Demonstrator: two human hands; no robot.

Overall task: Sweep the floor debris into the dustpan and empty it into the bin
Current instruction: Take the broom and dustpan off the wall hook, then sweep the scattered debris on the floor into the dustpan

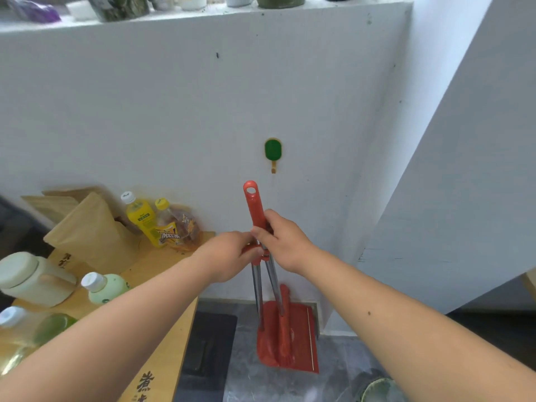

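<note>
Red dustpan (293, 343) stands on the grey floor (336, 369) against the white wall (174, 111), two metal poles (256, 282) rising from it. The right hand (285, 242) clenches its fingers round the upper handle (254, 204); the left hand (229, 256) grasps the lower handle (261, 259).

Both bare forearms reach forward and converge ahead. Right hand (285, 242): fingers curled round the tall red plastic handle with a hanging hole (254, 207). Left hand (232, 256): close against the right, slightly lower, fingers gripping the lower red plastic grip (249, 250).
</note>
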